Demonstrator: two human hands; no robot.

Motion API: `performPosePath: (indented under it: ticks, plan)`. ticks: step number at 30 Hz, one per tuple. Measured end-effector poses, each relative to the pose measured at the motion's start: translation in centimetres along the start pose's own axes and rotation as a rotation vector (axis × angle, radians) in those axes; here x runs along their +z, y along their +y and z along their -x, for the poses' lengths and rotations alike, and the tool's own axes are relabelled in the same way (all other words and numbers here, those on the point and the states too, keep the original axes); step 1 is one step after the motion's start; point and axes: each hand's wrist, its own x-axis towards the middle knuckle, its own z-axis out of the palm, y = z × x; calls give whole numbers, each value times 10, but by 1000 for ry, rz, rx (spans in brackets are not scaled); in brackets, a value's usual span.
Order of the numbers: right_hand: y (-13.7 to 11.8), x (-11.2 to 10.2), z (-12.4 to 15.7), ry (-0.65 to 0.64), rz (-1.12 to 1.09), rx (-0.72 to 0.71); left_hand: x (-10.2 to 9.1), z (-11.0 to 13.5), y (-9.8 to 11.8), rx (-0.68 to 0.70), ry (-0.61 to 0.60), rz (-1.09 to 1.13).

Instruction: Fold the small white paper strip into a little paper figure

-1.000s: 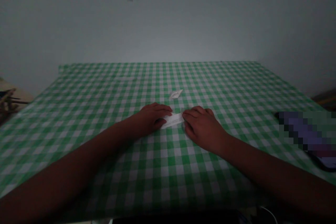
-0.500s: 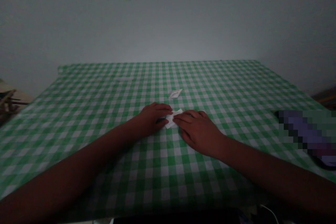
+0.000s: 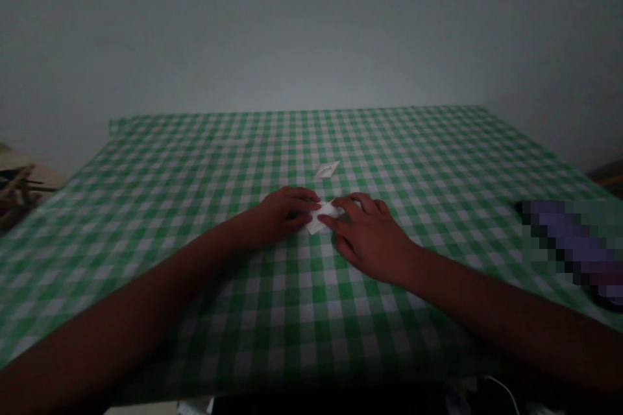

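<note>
A small piece of white folded paper (image 3: 318, 224) lies on the checked tablecloth between my two hands. My left hand (image 3: 281, 215) has closed its thumb and fingertips on the paper's left side. From the right, my right hand (image 3: 372, 233) reaches over the paper with its fingers spread. Its index fingertip presses on the middle of the paper, and another finger touches the upper right edge. The right thumb rests lower, off the paper. Part of the paper is hidden under the fingers. Just beyond the hands lies a second folded white paper piece (image 3: 328, 170), diamond-shaped.
A green and white checked tablecloth (image 3: 292, 311) covers the table, which meets a pale wall (image 3: 311, 32) at the back. A flat whitish strip (image 3: 231, 142) lies far left. On the right is a dark, pixelated phone-like object (image 3: 567, 240). A white cable (image 3: 503, 388) shows below the front edge.
My right hand's fingers have spread apart and lifted partly off the paper, uncovering more of it. My left hand has barely moved. The view has shifted slightly.
</note>
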Motion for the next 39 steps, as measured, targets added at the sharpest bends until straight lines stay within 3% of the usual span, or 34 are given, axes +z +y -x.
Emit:
performPosePath:
  ticks: [3,17,24,28,34,39]
  plan:
    - [0,-1,0,11,12,13,3,-2,1,-13,35,-17]
    - [20,-6,-5,46,72,182,-6,1,8,-13,-61,-76]
    - [27,-2,-8,98,107,300,1,-1,8,-27,15,-67]
    - [25,-5,-8,117,44,273,14,-6,2,-78,126,-113]
    - [18,3,-11,139,-163,200,21,-8,0,-65,160,-153]
    - [21,8,-16,155,-321,282,20,-6,7,-68,155,-210]
